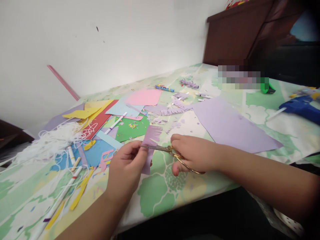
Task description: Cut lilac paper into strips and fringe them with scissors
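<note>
Between the thumb and fingers of my left hand point(127, 163) is a strip of purple paper point(153, 132), its upper part cut into a fringe along the right edge. My right hand point(191, 151) holds a pair of gold-handled scissors point(172, 151), fingers in the loops. The scissor blades point left and lie across the strip, close to my left thumb. The strip's lower end hangs below the blades with no fringe visible. Beyond my hands, fringed purple scraps point(172, 111) lie on the flowered tablecloth point(152, 193).
A large purple sheet point(225, 123) lies beyond my right forearm. Coloured papers, including a green sheet point(132, 128), spread to the left beside tangled white string point(50, 143). A blue glue gun point(300, 108) sits far right. A blue-wrapped stick point(164, 88) lies near the wall.
</note>
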The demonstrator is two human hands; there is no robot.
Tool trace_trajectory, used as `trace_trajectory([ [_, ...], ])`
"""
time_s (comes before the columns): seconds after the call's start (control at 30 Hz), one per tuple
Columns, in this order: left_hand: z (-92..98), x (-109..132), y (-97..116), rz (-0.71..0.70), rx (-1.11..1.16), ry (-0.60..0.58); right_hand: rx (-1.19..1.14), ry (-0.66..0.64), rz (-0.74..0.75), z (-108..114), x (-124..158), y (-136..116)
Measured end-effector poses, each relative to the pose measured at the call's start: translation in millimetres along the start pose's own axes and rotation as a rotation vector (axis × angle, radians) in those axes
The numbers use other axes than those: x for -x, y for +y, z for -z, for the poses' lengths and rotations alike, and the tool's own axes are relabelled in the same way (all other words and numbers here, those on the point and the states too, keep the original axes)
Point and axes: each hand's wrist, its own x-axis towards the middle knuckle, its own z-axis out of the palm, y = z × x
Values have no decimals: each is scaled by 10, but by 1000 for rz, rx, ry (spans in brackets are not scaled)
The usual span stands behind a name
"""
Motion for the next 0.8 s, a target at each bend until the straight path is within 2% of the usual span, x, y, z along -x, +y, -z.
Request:
trace_trajectory([
  [0.47, 23, 14, -7, 10, 2, 21, 2, 0, -26, -1, -15, -6],
  [0.8, 17, 23, 29, 75, 83, -18, -9, -8, -27, 7, -20, -9],
])
